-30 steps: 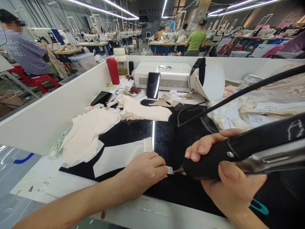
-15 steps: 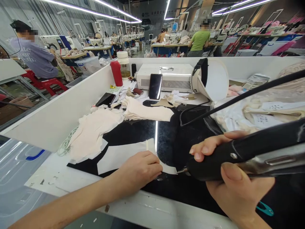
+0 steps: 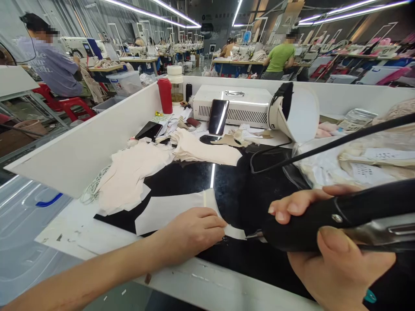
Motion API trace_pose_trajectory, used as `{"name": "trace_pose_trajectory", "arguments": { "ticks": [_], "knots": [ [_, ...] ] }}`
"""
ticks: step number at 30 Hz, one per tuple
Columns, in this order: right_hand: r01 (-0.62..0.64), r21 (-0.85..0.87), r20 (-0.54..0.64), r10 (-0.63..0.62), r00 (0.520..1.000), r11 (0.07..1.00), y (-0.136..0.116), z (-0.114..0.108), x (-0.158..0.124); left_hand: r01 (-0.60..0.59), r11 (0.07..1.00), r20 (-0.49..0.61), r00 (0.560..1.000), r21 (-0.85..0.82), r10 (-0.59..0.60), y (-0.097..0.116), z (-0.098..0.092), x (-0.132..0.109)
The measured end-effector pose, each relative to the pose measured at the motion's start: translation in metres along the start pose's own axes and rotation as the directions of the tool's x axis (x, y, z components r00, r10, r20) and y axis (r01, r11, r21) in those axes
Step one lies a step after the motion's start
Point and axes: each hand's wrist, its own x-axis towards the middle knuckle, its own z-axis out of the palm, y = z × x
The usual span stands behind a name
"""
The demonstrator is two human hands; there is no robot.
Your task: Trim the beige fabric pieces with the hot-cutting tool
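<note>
A pale fabric piece (image 3: 171, 210) lies flat on the black work surface (image 3: 227, 190), its narrow end reaching right. My left hand (image 3: 197, 231) rests on that piece with its fingers bent and pressed together; whatever is under the fingertips is hidden. My right hand (image 3: 337, 250) is wrapped round a black handheld tool (image 3: 301, 226). The tool's thin metal tip is at the right end of the fabric piece. Left of and behind the piece lie a heap of cream fabric pieces (image 3: 126, 175) and a stack of cream pieces (image 3: 207, 149).
A white box (image 3: 233, 103), a leaning phone (image 3: 218, 116), a red cup (image 3: 165, 96) and a white lampshade-like cone (image 3: 301, 114) stand at the back. A black cable (image 3: 350, 140) crosses the right side, before bagged fabric. Two people sit or stand at other tables.
The view has shifted slightly. My right hand and the tool have moved a little right and down, with the tip still by the fabric's end. My left hand stays on the piece.
</note>
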Motion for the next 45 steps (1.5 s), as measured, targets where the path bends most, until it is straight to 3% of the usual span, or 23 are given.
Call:
{"name": "trace_pose_trajectory", "arguments": {
  "ticks": [7,13,21,35,45],
  "knots": [
    [0.01,0.016,-0.061,-0.009,0.998,1.0,-0.001,0.007,0.008,0.006,0.999,0.005,1.0,-0.041,-0.006,0.0,0.001,0.001],
    [0.028,0.054,-0.04,-0.026,0.999,0.998,0.006,0.021,0.009,0.008,0.999,0.049,0.999,-0.033,-0.007,-0.001,0.001,-0.001],
    [0.017,0.072,-0.002,-0.017,1.0,0.997,0.016,0.033,0.01,0.013,0.998,0.03,0.999,-0.066,-0.012,-0.003,0.004,-0.002],
    [0.01,0.039,0.055,-0.012,0.998,0.999,0.015,0.03,0.006,0.023,0.998,0.045,0.999,-0.065,-0.02,-0.001,0.001,0.001],
    [0.004,0.074,-0.017,-0.003,1.0,0.997,0.01,0.021,0.007,0.011,0.999,0.013,1.0,-0.051,-0.01,-0.001,0.0,-0.003]
  ]
}}
